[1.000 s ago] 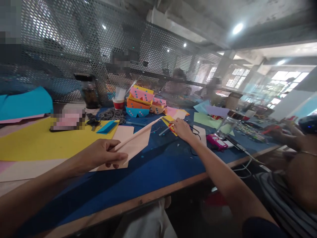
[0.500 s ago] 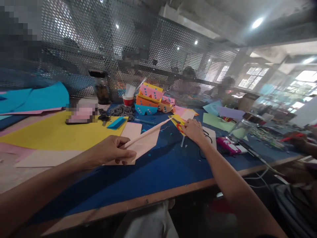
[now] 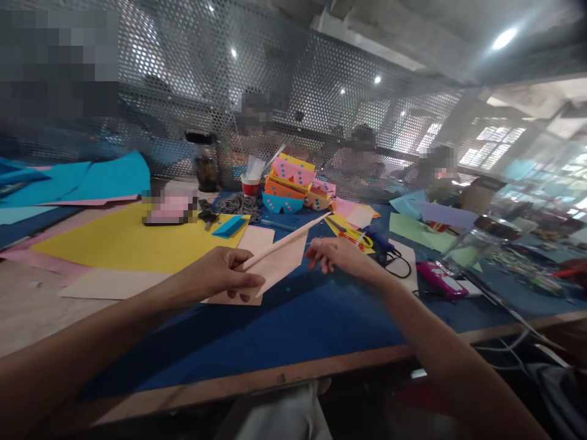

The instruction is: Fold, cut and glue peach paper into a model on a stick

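Observation:
My left hand is closed on the near end of a folded peach paper, which it holds above the blue table mat with its long point aimed up and right. My right hand hovers just right of that paper, fingers loosely bent and apart, and I see nothing in them. Scissors with red and yellow handles lie on the mat just behind the right hand.
A big yellow sheet and peach sheets lie at the left. A stack of coloured paper pieces, a red cup and a dark jar stand by the perforated metal screen, with people behind it. A pink device, glass and cables lie at the right.
My right hand has drawn back from the scissors area toward the peach paper and lifted off the table. My left hand kept hold of the paper. The view has shifted left.

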Available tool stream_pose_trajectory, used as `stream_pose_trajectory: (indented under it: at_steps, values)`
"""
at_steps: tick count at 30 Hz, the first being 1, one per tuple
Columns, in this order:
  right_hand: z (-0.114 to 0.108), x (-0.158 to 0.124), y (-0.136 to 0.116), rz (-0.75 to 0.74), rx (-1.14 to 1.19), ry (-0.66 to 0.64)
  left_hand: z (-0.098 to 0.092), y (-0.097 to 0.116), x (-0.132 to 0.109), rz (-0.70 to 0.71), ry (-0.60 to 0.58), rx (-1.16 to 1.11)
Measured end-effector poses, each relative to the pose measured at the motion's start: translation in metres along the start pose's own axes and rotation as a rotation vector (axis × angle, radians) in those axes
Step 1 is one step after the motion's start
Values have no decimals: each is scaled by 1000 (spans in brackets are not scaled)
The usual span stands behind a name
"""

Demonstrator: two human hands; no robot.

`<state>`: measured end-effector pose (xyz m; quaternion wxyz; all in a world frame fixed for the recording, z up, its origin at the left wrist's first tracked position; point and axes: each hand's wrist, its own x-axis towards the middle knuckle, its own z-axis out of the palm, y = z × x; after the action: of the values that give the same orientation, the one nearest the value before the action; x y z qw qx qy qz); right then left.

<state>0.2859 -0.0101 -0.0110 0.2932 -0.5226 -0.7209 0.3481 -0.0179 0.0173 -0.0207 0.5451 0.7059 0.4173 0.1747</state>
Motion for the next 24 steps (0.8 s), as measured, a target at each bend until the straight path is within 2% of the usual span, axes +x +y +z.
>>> stream_pose_trajectory:
  at_steps: [2,3,5,8,12,14,19,24]
  values:
    - [21,-2,-11,1,196,-98,1,1,1,-7,12,-18]
    - [30,-2,-15,23,254,-100,1,1,1,-8,11,-27]
    - [45,-1,-20,32,310,-81,0,-2,3,-5,-1,-34]
    - [56,2,-21,13,334,-13,-5,-5,3,13,-21,-23]
    - [57,3,-15,-2,340,130,-17,-7,2,11,-77,2]
    - [55,2,-11,-17,329,189,-25,-5,1,14,-69,39]
    - [52,2,-6,-34,336,250,-42,-1,2,-4,54,81]
    - [53,3,-6,-28,393,286,-45,3,0,-29,207,-42]
